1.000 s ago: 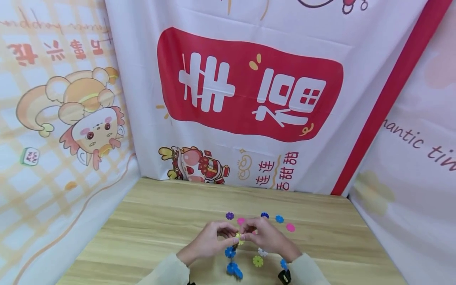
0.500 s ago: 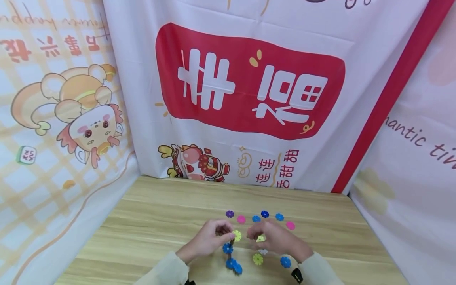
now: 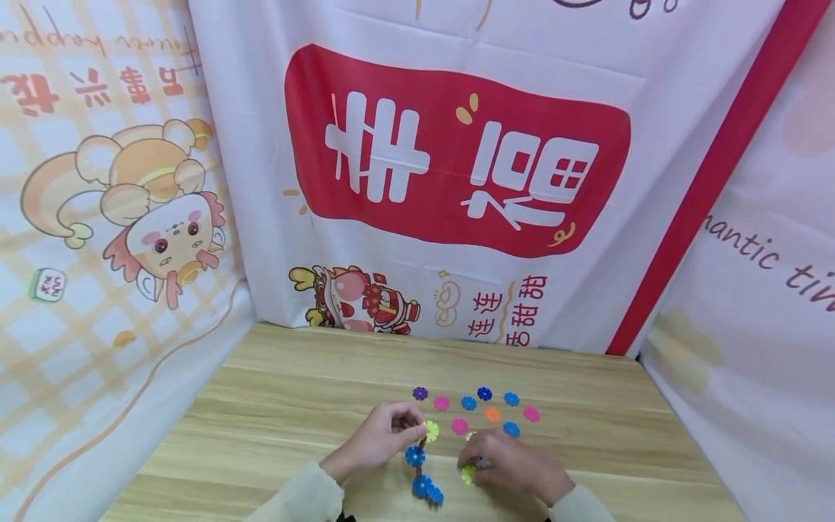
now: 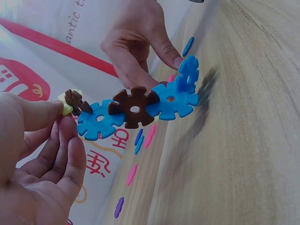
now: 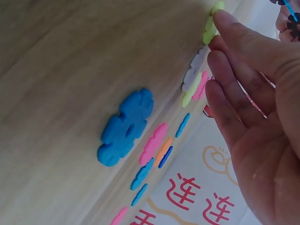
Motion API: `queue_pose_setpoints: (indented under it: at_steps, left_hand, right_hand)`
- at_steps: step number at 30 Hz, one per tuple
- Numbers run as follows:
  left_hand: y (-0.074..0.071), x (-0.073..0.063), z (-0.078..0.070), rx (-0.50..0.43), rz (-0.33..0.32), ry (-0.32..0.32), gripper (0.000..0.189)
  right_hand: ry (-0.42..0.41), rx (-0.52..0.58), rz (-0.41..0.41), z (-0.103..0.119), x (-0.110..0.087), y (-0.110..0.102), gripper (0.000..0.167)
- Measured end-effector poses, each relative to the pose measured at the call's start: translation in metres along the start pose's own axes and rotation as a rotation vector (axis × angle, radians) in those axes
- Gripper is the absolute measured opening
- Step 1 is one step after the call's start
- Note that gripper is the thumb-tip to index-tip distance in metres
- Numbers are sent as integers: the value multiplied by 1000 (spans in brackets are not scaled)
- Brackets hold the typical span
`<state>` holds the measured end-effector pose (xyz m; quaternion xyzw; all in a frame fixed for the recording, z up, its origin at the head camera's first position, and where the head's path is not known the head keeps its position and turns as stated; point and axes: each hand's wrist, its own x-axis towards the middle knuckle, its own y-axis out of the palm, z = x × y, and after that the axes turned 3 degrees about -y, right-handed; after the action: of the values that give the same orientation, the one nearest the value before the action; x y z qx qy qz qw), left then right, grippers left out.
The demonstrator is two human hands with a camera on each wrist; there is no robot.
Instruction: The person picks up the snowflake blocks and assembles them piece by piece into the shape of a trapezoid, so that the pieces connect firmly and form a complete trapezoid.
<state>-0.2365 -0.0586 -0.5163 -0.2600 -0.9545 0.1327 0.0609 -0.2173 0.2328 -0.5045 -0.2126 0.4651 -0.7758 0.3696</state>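
My left hand (image 3: 385, 438) pinches the yellow end disc (image 3: 430, 431) of a chain of interlocked snowflake discs. In the left wrist view the chain joins brown discs (image 4: 134, 108) and blue discs (image 4: 100, 119), the far blue one standing at an angle. The chain hangs toward me, above the table. At the right, my right hand (image 3: 512, 464) has its thumb and forefinger at the edge of a loose yellow disc (image 5: 211, 26) at table level. A grey-white disc (image 5: 192, 70) and another yellow disc (image 5: 191, 96) lie beside those fingers, partly hidden in the head view.
Loose discs lie spread beyond the hands: purple (image 3: 420, 393), pink (image 3: 441, 403), orange (image 3: 492, 415), dark blue (image 3: 484, 394) and several others. A blue disc (image 5: 125, 127) lies close to the right wrist. Printed cloth (image 3: 457, 304) walls the wooden table (image 3: 293, 391) at the back and sides.
My right hand has left the chain's yellow end and moved right and toward me, down to the loose yellow disc. The left hand has kept its hold on the chain, almost still.
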Motion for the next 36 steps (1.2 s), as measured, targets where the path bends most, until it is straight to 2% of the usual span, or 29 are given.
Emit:
queue_pose_setpoints:
  at_steps: [7, 12, 16, 21, 24, 31, 36]
  left_hand:
    - [-1, 0, 0, -12, -5, -24, 13]
    - [-2, 0, 0, -12, -1, -21, 15]
    - [-2, -3, 0, -11, -4, -8, 15]
    - [-1, -3, -1, -4, -6, 2, 15]
    - [-1, -3, -2, -7, -7, 8, 15]
    - [-4, -2, -1, -39, 0, -6, 15]
    - [-6, -2, -1, -63, 6, 0, 16]
  right_hand:
    - [38, 39, 14, -4, 7, 3, 26]
    - [61, 170, -6, -7, 11, -2, 14]
    - [40, 262, -105, -6, 16, -13, 9]
    - [2, 253, -264, 2, 22, -27, 7]
    - [-25, 246, -326, 7, 26, -31, 7]
    - [-70, 240, -427, 13, 32, -30, 7]
    - [-132, 220, -450, 13, 36, -27, 12]
